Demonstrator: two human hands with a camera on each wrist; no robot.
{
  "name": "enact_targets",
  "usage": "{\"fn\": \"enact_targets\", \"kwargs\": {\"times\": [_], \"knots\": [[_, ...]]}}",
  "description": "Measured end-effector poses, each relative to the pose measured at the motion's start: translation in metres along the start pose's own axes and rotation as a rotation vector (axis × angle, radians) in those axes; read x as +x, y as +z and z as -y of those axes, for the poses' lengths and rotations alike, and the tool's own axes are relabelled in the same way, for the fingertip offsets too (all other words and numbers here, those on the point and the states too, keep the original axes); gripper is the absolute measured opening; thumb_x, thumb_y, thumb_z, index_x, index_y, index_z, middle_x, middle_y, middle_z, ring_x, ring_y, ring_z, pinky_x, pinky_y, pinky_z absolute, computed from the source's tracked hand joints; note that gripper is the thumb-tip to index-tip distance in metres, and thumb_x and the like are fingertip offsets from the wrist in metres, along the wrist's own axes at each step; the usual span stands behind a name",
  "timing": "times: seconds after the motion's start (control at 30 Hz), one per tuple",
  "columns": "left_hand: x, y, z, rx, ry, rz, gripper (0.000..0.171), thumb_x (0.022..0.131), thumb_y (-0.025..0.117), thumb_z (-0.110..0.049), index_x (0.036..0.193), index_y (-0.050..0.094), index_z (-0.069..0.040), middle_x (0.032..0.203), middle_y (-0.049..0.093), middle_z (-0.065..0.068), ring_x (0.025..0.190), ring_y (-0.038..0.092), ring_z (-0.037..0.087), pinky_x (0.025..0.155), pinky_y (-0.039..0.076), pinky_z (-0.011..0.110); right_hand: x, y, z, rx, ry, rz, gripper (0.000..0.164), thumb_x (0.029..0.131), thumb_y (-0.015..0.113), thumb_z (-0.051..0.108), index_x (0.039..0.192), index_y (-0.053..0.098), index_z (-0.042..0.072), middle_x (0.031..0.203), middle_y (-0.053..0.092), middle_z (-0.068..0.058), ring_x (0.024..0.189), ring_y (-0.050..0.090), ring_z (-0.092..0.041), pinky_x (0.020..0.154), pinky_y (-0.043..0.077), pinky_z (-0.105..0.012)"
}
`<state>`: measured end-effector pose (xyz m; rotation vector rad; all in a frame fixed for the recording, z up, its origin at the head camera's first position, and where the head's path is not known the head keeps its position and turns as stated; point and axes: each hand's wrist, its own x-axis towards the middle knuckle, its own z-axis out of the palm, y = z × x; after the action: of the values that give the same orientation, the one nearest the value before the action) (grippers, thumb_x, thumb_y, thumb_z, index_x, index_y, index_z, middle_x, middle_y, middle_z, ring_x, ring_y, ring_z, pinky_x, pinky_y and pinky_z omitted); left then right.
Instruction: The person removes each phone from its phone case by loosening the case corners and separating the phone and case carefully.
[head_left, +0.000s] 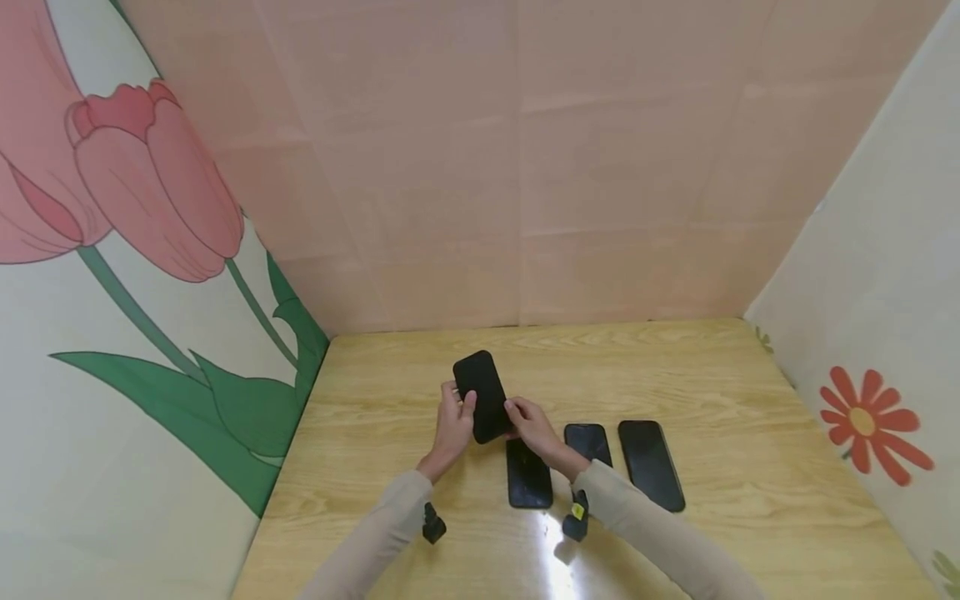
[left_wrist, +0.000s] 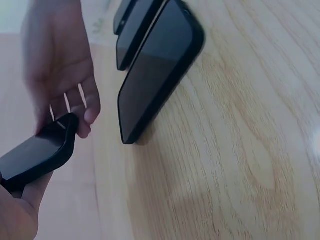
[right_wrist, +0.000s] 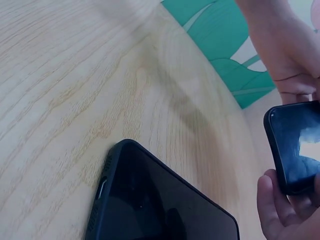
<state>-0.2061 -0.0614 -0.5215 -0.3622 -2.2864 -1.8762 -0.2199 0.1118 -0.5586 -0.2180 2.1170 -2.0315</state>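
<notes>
Above the table, a black smartphone is held tilted between both hands. My left hand grips it along its left side, thumb over the front. The right hand pinches the lower right corner of the same smartphone, its fingers reaching behind it in the left wrist view. Light reflects off the held phone's glossy screen in the right wrist view. Below the hands a second dark phone lies on the table, its upper end partly hidden. A third phone is partly covered by the right forearm.
Farther right lies another black phone on the wood-grain table. A pink wall covering rises behind the table, with flower-printed walls at the sides. Small dark devices sit at the wrists.
</notes>
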Motion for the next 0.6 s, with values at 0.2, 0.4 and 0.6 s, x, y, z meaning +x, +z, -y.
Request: {"fn": "enact_targets", "kwargs": {"times": [0.2,0.4,0.6], "knots": [[0.0,0.005,0.0,-0.02,-0.011,0.001,0.026,0.104,0.045,-0.002,0.124,0.038,0.013,0.116,0.06,0.033,0.104,0.063,0.042,0.087,0.052,0.049,0.004,0.004,-0.013,-0.063,-0.007,-0.16,0.023,0.105,0.041,-0.001,0.104,0.06,-0.014,0.087,0.061,-0.016,0.07,0.063,-0.029,0.069,0.056,-0.054],[-0.001,0.012,-0.005,-0.038,0.033,0.021,0.025,0.103,0.046,0.0,0.121,0.037,0.015,0.114,0.061,0.035,0.102,0.064,0.044,0.086,0.053,0.05,0.008,0.006,-0.023,-0.156,0.065,-0.282,0.026,0.105,0.04,0.001,0.101,0.064,-0.008,0.084,0.062,-0.014,0.063,0.06,-0.021,0.066,0.056,-0.052],[-0.002,0.013,-0.007,0.004,0.053,0.009,0.022,0.103,0.045,0.003,0.121,0.038,0.013,0.113,0.062,0.033,0.098,0.065,0.041,0.082,0.054,0.05,0.01,0.007,-0.02,-0.125,0.082,-0.289,0.026,0.103,0.038,-0.002,0.097,0.062,-0.007,0.082,0.059,-0.012,0.062,0.058,-0.019,0.065,0.055,-0.054]]}}
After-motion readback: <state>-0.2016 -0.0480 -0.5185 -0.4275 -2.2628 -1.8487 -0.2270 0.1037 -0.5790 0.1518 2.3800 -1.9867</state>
